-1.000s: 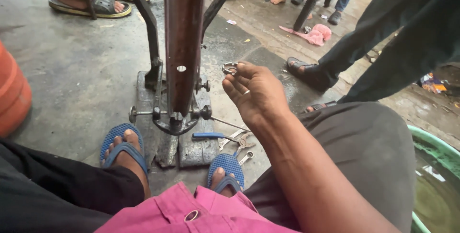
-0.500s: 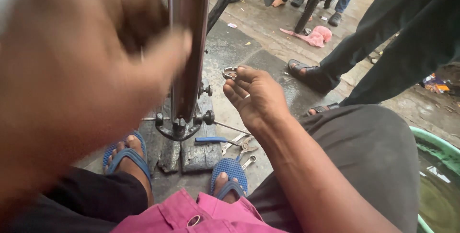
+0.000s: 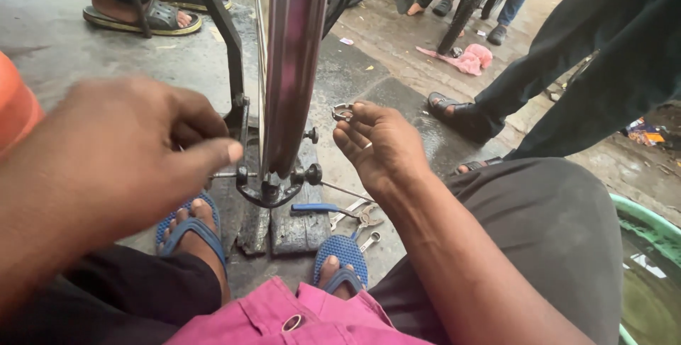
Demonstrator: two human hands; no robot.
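Observation:
A shiny bicycle wheel rim (image 3: 291, 68) stands upright in a black forked stand (image 3: 273, 192) set on dark wooden blocks (image 3: 298, 228). To the right of the rim, my right hand (image 3: 379, 150) pinches a small round metal ring tool (image 3: 342, 112) between fingertips and thumb. My left hand (image 3: 135, 153) is close to the camera on the rim's left side. Its fingers are curled and the thumb points at the stand's arm. Whether it grips a spoke there is hidden.
Blue-handled pliers (image 3: 319, 209) and a small wrench (image 3: 369, 241) lie by my blue sandals (image 3: 344, 260). An orange container (image 3: 14, 104) is at left and a green tub (image 3: 656, 231) at right. Other people's legs (image 3: 589, 68) and a sandalled foot (image 3: 142, 15) stand around, near a pink rag (image 3: 468, 58).
My left hand came into view from the left, blurred and large, and has now settled lower beside the rim. My right hand has kept the ring tool in about the same place.

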